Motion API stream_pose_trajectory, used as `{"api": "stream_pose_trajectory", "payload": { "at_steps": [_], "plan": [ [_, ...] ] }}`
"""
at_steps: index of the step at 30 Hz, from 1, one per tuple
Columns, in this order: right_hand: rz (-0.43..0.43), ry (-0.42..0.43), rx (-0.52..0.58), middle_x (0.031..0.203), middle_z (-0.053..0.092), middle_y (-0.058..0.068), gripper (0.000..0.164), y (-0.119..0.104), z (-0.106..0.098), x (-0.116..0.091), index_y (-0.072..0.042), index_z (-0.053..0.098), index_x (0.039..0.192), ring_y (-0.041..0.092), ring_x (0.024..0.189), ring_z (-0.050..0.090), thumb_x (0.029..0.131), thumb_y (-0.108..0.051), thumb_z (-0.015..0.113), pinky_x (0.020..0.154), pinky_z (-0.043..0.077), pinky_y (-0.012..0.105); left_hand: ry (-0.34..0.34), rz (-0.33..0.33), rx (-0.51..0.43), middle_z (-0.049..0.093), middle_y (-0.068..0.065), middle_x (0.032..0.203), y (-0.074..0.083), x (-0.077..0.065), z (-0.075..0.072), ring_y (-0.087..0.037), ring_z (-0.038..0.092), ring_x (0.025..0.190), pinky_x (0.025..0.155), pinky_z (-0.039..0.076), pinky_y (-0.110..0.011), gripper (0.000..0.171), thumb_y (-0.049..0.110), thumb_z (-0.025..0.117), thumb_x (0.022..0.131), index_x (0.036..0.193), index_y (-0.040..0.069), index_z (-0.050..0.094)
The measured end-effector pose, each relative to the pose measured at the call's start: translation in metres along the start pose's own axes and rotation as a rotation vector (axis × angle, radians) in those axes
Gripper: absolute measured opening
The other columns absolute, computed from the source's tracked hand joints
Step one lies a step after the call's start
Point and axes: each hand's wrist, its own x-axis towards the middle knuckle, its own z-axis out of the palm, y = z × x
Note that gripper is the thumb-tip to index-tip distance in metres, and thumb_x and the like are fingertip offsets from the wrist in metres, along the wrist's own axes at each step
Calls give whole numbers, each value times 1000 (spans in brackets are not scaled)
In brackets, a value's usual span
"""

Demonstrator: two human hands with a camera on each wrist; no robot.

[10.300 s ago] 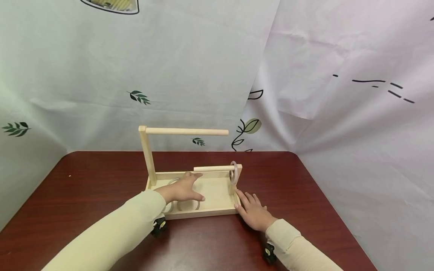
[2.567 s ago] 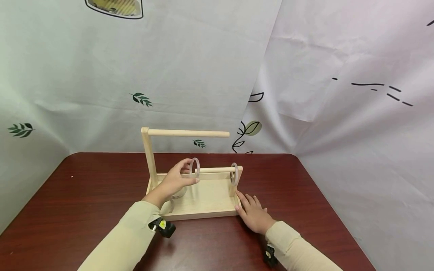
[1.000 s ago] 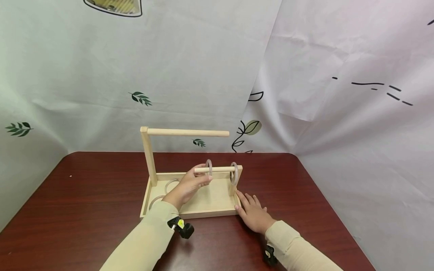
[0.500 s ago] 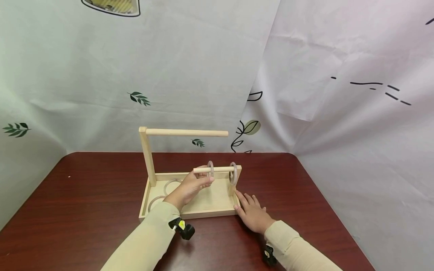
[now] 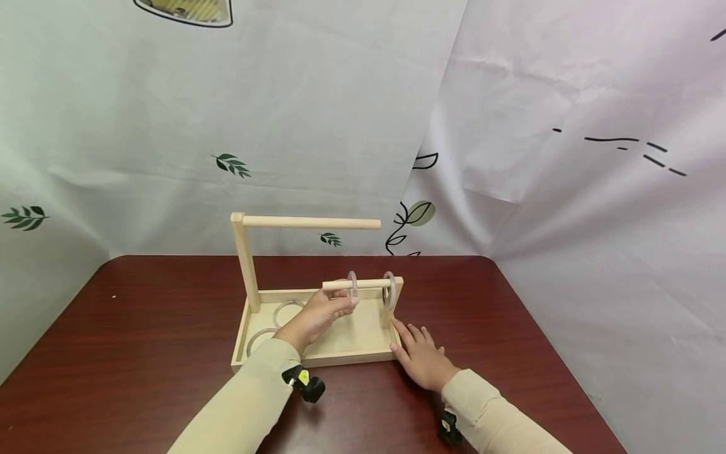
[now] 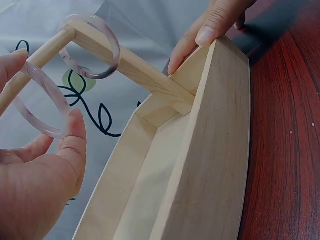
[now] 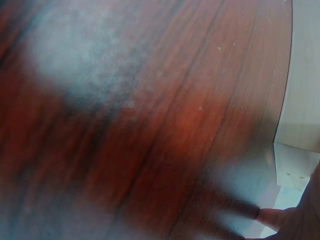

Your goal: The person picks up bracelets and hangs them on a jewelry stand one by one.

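Since the earlier frame, a translucent pinkish-white ring (image 6: 50, 90) has moved inward from a pale, round wooden bar's (image 5: 371, 284) tip.
Beside a pale, rectangular wooden tray (image 5: 346, 359), the right hand (image 5: 424, 362) rests, fingers extended against its end; the left hand (image 5: 317, 315) pinches the ring, which encircles the bar. The ring looks light, stiff, slippery, perhaps brittle: best held by its outer edge, thumb opposite fingertips.

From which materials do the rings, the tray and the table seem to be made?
Rings: glossy, translucent, faintly streaked; perhaps glass, stone or plastic.
Tray: pale wood, matte, probably unpainted; grain shows.
Table: reddish, slightly shiny, dark grain lines; wood or laminate, unclear.
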Motion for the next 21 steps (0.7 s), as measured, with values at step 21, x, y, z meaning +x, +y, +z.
{"api": "stream_pose_trajectory", "payload": {
  "at_steps": [21],
  "plan": [
    [-1,2,-5,149,35,22,57,-2,-2,-2,-24,28,153,50,138,25,102,-50,35,91,23,80,-73,0,8,42,-5,100,-1,-1,-2,-10,55,88,97,46,-39,20,0,57,89,105,1,46]
  ]
}}
